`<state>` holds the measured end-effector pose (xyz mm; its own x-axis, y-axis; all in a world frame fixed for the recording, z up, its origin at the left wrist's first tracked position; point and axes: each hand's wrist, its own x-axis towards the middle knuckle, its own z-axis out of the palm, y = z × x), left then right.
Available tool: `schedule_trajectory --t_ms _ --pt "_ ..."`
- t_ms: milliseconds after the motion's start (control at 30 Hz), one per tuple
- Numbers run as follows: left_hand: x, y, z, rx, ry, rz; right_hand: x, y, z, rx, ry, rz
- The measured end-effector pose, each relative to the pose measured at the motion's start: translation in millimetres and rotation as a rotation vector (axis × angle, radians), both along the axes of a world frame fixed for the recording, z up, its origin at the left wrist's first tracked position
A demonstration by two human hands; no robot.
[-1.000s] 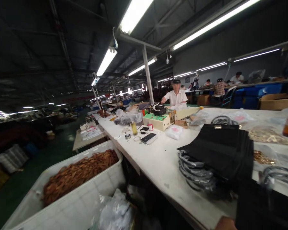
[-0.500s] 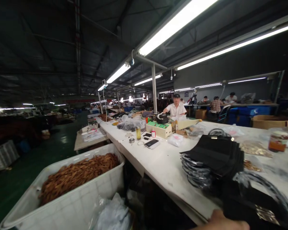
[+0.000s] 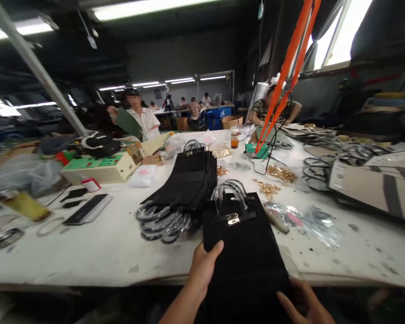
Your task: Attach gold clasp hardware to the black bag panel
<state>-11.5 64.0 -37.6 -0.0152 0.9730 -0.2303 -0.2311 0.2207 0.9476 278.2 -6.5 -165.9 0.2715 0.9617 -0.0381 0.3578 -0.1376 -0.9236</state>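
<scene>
A flat black handbag panel (image 3: 246,256) lies before me, its lower part reaching over the table's front edge. It has a gold clasp (image 3: 233,219) and a plastic-wrapped handle (image 3: 230,191) at its far end. My left hand (image 3: 202,265) grips the panel's left edge, thumb on top and fingers hidden beneath. At the lower right edge, my right hand (image 3: 305,303) holds the panel between thumb and fingers, partly cut off by the frame. Just left of it rests a stack of similar black panels (image 3: 189,180), with wrapped handles (image 3: 164,222) sticking out toward me.
Small gold fittings (image 3: 281,174) lie in piles beyond the panel. Beige panels (image 3: 367,184) are stacked at right. A green-topped machine (image 3: 97,166), a notebook (image 3: 86,209) and a tape roll (image 3: 6,238) occupy the left. Two people (image 3: 140,117) work across the table (image 3: 97,256). Orange straps (image 3: 286,76) hang down.
My view has swung right, from the aisle and bin of brown strips to the table. The black panel is now centred, with both hands on it; earlier only one hand showed partly.
</scene>
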Motion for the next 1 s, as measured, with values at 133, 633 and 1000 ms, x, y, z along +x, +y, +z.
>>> schedule_trajectory --t_ms 133,633,1000 --pt "0.8 11.1 1.7 -0.069 0.014 -0.005 -3.6 -2.7 28.4 0.026 -0.114 0.017" --pt "-1.8 30.7 -1.4 -0.188 0.136 0.005 25.6 165.7 108.7 0.153 -0.769 0.071" --pt "0.4 29.9 6.5 -0.221 0.139 -0.008 121.7 155.6 134.9 0.151 -0.384 -0.127"
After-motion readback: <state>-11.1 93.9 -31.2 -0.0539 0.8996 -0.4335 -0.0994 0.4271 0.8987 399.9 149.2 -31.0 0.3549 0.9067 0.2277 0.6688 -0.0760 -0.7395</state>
